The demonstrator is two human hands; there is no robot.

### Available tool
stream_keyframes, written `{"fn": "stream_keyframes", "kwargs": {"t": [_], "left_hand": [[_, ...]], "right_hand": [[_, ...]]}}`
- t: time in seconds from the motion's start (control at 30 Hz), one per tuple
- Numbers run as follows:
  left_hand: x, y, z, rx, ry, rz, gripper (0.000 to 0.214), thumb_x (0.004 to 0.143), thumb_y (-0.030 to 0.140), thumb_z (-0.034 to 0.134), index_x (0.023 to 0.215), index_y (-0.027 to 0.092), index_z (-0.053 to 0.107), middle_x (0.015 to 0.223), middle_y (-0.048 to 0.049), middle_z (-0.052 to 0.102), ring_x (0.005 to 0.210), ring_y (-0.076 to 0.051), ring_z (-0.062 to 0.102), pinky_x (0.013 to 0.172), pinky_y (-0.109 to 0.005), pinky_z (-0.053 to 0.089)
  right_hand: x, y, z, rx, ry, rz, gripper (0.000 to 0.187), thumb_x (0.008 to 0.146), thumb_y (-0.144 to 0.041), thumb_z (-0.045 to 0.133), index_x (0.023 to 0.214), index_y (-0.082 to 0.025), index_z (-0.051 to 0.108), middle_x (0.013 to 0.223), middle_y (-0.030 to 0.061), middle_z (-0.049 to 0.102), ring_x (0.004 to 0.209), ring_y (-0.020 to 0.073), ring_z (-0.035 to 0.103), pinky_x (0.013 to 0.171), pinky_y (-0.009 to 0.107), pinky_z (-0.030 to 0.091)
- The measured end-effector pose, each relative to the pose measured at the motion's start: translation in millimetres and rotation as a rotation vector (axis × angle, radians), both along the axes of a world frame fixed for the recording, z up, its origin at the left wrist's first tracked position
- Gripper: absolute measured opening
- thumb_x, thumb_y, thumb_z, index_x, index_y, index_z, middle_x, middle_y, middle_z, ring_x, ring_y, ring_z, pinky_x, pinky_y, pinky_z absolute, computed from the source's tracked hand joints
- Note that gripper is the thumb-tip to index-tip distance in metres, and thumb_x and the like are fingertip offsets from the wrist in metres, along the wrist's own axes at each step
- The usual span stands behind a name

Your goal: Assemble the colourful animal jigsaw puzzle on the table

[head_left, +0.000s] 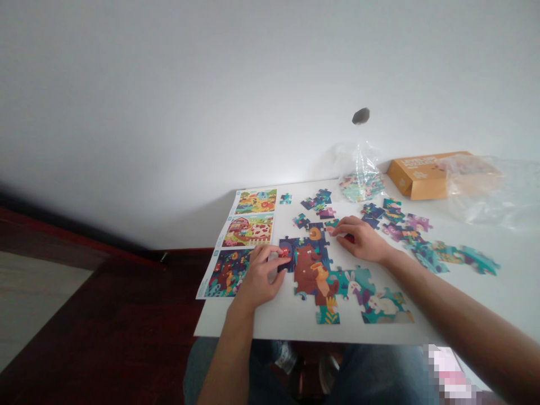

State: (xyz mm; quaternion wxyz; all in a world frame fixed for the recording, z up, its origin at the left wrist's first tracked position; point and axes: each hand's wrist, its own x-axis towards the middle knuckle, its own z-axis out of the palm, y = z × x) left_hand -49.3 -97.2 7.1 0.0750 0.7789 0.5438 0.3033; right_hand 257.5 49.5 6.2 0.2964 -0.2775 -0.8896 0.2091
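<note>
A partly joined jigsaw puzzle (pixel 307 261) with a brown bear and white rabbits lies on the white table. At its left edge my left hand (pixel 261 275) has thumb and fingers closed around a dark blue puzzle piece (pixel 286 251) with a red figure, which lies against the bear section. My right hand (pixel 358 237) is above and right of the bear, fingers curled, tips on a small teal and orange piece (pixel 331 223). Something red shows beneath its palm, mostly hidden. Under the left wrist, the picture sheet (pixel 219 242) with three printed scenes is partly covered.
Loose pieces (pixel 324 197) lie behind the puzzle, and more pieces (pixel 417 222) spread to the right. A clear bag (pixel 363 183) of pieces stands near the wall. Beside it are an orange puzzle box (pixel 426 174) and a crumpled plastic bag (pixel 485 197). The table's front edge is near my legs.
</note>
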Motion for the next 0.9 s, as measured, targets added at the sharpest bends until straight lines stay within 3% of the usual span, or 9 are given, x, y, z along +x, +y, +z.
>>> {"fn": "stream_keyframes", "kwargs": {"t": [0.17, 0.27, 0.47, 0.73, 0.9], "left_hand": [[-2.2, 0.7, -2.8, 0.048, 0.012, 0.098, 0.031, 0.085, 0.021, 0.06, 0.113, 0.025, 0.071, 0.119, -0.0084, 0.064, 0.115, -0.028, 0.055, 0.105, -0.049, 0.042], [-0.7, 1.6, -2.0, -0.015, 0.069, 0.096, 0.027, 0.084, 0.021, 0.06, 0.109, 0.025, 0.071, 0.123, -0.008, 0.063, 0.119, -0.028, 0.054, 0.104, -0.049, 0.042], [0.1, 1.2, -0.8, -0.032, 0.025, 0.112, 0.038, 0.085, 0.019, 0.058, 0.121, 0.024, 0.065, 0.126, -0.0092, 0.061, 0.122, -0.028, 0.054, 0.106, -0.046, 0.041], [2.0, 1.3, -0.7, -0.059, 0.088, 0.098, 0.029, 0.085, 0.021, 0.061, 0.113, 0.025, 0.07, 0.132, -0.0071, 0.064, 0.122, -0.029, 0.053, 0.106, -0.049, 0.039], [2.6, 1.5, 0.4, -0.079, 0.107, 0.11, 0.029, 0.085, 0.023, 0.062, 0.114, 0.025, 0.069, 0.134, -0.0064, 0.064, 0.123, -0.03, 0.053, 0.104, -0.049, 0.039]], "right_hand": [[0.6, 0.1, -1.3, -0.003, 0.008, -0.002, 0.019, 0.087, -0.018, 0.06, 0.097, -0.023, 0.075, 0.098, 0.0106, 0.071, 0.092, 0.0256, 0.066, 0.084, 0.042, 0.054], [0.8, 0.7, -2.2, -0.001, 0.001, 0.0, 0.019, 0.087, -0.017, 0.059, 0.097, -0.023, 0.075, 0.098, 0.0105, 0.07, 0.092, 0.0254, 0.066, 0.084, 0.042, 0.053], [0.5, 2.1, -3.0, 0.004, -0.001, 0.006, 0.019, 0.087, -0.017, 0.059, 0.098, -0.022, 0.074, 0.1, 0.0106, 0.07, 0.093, 0.0252, 0.066, 0.084, 0.041, 0.053], [1.1, 2.7, -4.2, 0.005, 0.002, -0.001, 0.019, 0.087, -0.017, 0.059, 0.098, -0.023, 0.074, 0.099, 0.0101, 0.07, 0.093, 0.025, 0.066, 0.084, 0.041, 0.053], [2.3, -0.6, 5.4, 0.006, -0.026, 0.053, 0.017, 0.086, -0.021, 0.064, 0.1, -0.023, 0.074, 0.103, 0.0108, 0.069, 0.095, 0.0261, 0.063, 0.087, 0.043, 0.051]]}}
